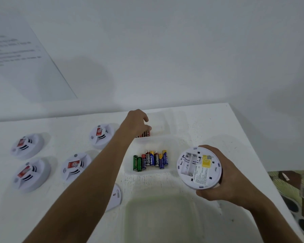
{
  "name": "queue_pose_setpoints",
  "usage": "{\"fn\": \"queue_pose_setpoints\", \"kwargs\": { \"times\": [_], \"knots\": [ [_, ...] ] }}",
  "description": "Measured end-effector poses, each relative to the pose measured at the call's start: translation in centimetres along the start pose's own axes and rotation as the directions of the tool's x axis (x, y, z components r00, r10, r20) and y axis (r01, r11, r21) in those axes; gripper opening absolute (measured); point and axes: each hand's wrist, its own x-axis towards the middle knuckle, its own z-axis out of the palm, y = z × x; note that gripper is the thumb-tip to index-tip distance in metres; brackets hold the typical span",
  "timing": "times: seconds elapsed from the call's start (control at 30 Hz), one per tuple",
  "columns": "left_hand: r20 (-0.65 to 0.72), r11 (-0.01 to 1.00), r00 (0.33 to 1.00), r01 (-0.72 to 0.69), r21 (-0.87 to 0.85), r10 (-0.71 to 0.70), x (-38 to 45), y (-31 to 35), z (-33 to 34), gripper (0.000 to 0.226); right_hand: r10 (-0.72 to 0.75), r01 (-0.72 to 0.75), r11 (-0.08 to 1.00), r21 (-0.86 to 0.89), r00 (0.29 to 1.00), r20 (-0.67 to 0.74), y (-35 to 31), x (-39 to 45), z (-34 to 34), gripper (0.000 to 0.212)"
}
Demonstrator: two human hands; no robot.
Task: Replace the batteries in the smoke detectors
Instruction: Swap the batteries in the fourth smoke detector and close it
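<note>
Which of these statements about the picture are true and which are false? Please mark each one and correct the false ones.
1. The right hand holds a smoke detector with its back side facing up. True.
2. The battery compartment of the held detector is full of batteries. False: the compartment looks empty.
3. The left hand reaches into the far container, at the batteries there. True.
4. The near container holds only green batteries. False: its batteries are green, blue-and-yellow and red-topped.
5. Four smoke detectors lie face up on the table, left of the left arm. True.
6. Both hands are empty. False: the right hand has the detector in its grip.
</note>
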Motion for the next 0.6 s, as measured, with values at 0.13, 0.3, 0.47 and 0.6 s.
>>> {"fn": "queue_pose_setpoints", "kwargs": {
  "times": [0.13, 0.3, 0.47, 0.6],
  "knots": [
    [0.141, 0.984, 0.990, -0.026, 0.174, 0.001, 1.1, -0.1, -0.1, 0.047, 0.000, 0.000, 1.000, 0.018, 1.000, -0.007, -0.1, 0.1, -0.1, 0.089],
    [0.186, 0.975, 0.982, -0.079, 0.207, 0.040, 1.7, -0.5, 0.5, 0.044, -0.007, 0.007, 1.000, 0.001, 1.000, -0.018, 0.0, 0.5, -0.1, 0.085],
    [0.195, 0.981, 0.978, -0.110, 0.158, 0.078, 1.7, 0.0, 1.2, 0.025, -0.008, 0.008, 1.000, -0.015, 1.000, -0.014, 0.4, 0.6, 0.2, 0.087],
    [0.059, 0.995, 0.994, -0.089, 0.040, 0.087, 0.9, 0.4, 1.7, 0.014, -0.006, 0.006, 1.000, 0.010, 1.000, -0.010, 0.4, 0.6, 0.0, 0.088]
  ]
}}
